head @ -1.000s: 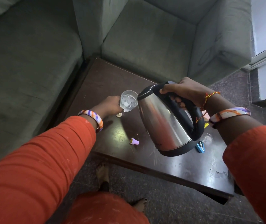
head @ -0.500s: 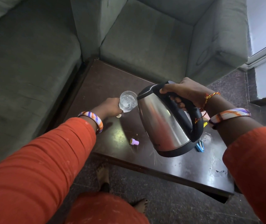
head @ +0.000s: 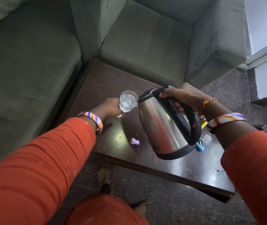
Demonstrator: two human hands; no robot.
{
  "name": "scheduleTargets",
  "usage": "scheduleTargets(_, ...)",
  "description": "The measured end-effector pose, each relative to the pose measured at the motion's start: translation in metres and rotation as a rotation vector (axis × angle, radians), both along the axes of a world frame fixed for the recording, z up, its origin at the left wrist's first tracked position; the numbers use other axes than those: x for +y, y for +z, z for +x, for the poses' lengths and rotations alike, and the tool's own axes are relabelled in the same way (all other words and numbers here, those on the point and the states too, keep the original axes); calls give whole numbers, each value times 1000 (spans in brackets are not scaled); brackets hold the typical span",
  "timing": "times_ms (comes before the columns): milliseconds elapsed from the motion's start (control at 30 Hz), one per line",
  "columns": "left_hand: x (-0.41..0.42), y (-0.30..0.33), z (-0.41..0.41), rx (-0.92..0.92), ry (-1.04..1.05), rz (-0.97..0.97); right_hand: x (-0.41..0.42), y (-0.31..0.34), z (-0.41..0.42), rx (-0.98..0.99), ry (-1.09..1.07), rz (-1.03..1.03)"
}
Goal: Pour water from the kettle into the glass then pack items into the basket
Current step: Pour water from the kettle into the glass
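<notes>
A: Right hand (head: 184, 98)?
B: Fingers curled round the black handle of the stainless-steel electric kettle (head: 163, 125), tilted, spout at the rim of the clear drinking glass (head: 127, 101).
A: Left hand (head: 109, 108)?
B: Grips the glass from the side, over the dark glossy wooden table (head: 194, 166). Water in the glass.
A: Table clutter?
B: Small lilac cap (head: 134, 141), blue clip (head: 200, 145) behind the kettle.

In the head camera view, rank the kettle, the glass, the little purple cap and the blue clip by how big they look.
1. kettle
2. glass
3 and 4. purple cap and blue clip, too close to rank; the kettle partly hides the clip.
</notes>
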State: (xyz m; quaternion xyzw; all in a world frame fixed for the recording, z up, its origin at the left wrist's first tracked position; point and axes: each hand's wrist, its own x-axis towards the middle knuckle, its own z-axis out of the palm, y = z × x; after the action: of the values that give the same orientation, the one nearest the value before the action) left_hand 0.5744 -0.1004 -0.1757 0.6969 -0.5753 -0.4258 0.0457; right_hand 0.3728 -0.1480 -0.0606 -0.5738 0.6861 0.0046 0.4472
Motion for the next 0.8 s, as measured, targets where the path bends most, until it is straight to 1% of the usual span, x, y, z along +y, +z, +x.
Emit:
scheduleTargets(233, 1, -6, 1, 0, -5, 0, -5, -2, 7, -3, 2, 8)
scheduleTargets(800, -1, -36, 5, 38, -124, 63, -22, -9, 28, -10, 26, 21)
